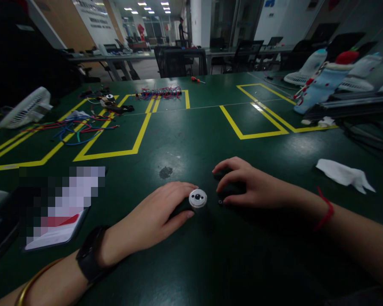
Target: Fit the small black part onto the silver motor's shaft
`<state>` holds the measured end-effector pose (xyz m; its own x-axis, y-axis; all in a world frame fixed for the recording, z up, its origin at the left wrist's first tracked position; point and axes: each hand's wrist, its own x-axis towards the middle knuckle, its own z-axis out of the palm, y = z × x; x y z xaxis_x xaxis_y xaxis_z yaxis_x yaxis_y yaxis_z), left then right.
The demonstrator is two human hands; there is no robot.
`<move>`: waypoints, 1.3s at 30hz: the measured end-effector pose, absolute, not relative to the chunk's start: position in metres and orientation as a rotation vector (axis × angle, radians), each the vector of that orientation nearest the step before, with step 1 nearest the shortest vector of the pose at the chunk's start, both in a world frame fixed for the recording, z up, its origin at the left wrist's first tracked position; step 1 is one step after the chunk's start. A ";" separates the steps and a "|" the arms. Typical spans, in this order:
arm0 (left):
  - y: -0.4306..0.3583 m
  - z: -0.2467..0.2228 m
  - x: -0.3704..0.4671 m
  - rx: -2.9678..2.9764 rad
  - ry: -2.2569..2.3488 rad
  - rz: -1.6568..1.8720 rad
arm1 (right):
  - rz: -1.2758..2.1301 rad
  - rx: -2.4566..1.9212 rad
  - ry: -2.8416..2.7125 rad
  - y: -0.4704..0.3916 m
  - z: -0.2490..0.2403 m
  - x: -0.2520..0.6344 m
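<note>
A small round silver piece that looks like a motor (pixel 198 199) stands on the dark green tabletop, its flat face up with a dark centre and two small holes. My left hand (pixel 161 212) is closed round its left side, with the thumb in front and the fingers behind. To the right, my right hand (pixel 242 182) hovers over the table with its fingers curved and apart, holding nothing. Just off its thumb tip lies a tiny dark ring or nut (pixel 220 202); I cannot tell whether the thumb touches it.
A phone (pixel 79 229), partly pixelated, lies at left. Loose coloured wires (pixel 79 127) and a white fan (pixel 28 108) are beyond it. Farther back are a wire bundle (pixel 159 93) and screwdriver (pixel 196 79). At right are a tissue (pixel 343 174) and blue snowman-like bottle (pixel 325 85).
</note>
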<state>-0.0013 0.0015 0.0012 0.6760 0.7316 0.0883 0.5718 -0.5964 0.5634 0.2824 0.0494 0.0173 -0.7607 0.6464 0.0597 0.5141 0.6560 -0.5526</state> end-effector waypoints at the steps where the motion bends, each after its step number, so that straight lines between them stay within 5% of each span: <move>1: 0.001 0.001 -0.001 2.391 1.008 0.423 | 0.752 -0.919 -2.646 0.048 0.018 0.281; 21: -0.001 -0.001 0.001 2.412 1.010 0.476 | 0.421 -0.885 -2.370 0.016 0.038 0.234; 29: 0.000 0.003 0.002 2.375 0.996 0.467 | 0.757 -0.913 -2.267 0.023 0.040 0.247; 39: 0.000 0.003 0.000 2.396 0.994 0.443 | 1.303 -1.196 -1.360 0.064 0.003 0.280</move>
<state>0.0003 -0.0004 0.0033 0.6795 0.7265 0.1029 0.5621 -0.6055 0.5634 0.2796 0.0642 0.0029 -0.1498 0.9884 -0.0241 0.0661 -0.0143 -0.9977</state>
